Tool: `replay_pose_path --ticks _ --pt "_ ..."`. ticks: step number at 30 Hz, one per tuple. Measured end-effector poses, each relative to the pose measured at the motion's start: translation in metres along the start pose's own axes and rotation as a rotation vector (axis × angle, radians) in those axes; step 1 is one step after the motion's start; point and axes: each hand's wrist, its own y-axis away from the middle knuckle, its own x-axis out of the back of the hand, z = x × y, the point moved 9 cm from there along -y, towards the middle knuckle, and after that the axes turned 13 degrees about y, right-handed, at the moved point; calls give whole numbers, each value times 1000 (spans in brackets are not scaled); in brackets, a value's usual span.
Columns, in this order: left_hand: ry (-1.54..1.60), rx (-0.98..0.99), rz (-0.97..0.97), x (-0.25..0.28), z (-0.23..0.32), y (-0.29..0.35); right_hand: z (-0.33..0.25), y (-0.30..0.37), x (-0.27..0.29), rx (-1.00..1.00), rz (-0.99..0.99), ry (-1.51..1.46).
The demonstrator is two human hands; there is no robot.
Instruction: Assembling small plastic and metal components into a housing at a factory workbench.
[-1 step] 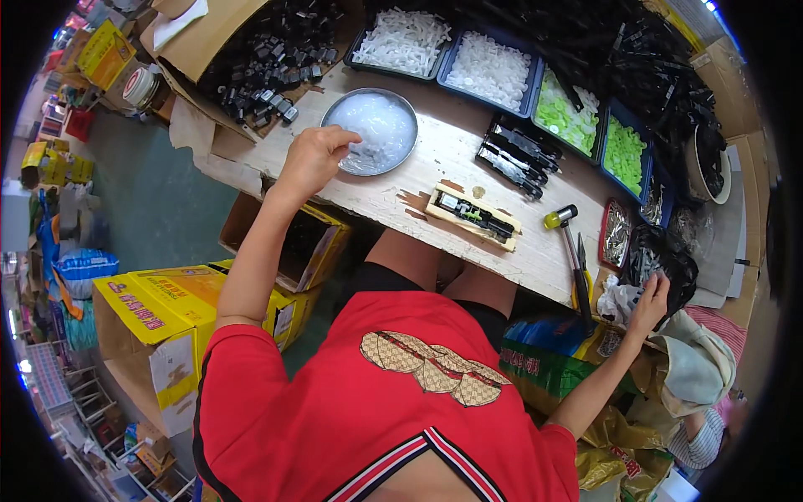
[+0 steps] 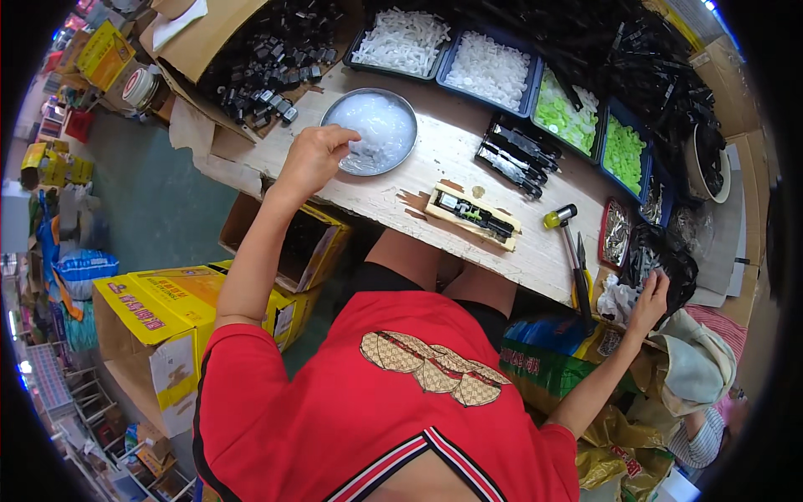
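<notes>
At the left rim of a round metal dish [image 2: 407, 156] is my left hand [image 2: 314, 159], its thumb and fingertips pinched together. The dish contains a whitish, glossy jelly-like substance; anything between those fingers is too small to make out. Far to the right, my right hand [image 2: 648, 308] reaches to a black plastic bag [image 2: 679, 266], its fingers close together. What they grip there is hidden. Between the hands, near the table's front edge, a wooden holder [image 2: 436, 209] cradles a black mechanical part [image 2: 477, 216] with a green piece in it.
More black and silver parts [image 2: 519, 159] lie behind the holder. A hammer [image 2: 560, 217] and pliers [image 2: 580, 280] rest at right. Blue trays hold white pieces [image 2: 489, 69] and green pieces [image 2: 624, 155]. A red tray [image 2: 616, 230] contains small metal parts. Yellow cartons [image 2: 167, 301] stand left.
</notes>
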Motion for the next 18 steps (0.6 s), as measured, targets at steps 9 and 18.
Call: replay_pose_path --ticks 9,18 --pt "-5 -50 79 -4 6 2 -44 8 -9 98 -38 -84" --pt "-191 -204 114 -40 22 1 -100 23 -25 256 -87 -133"
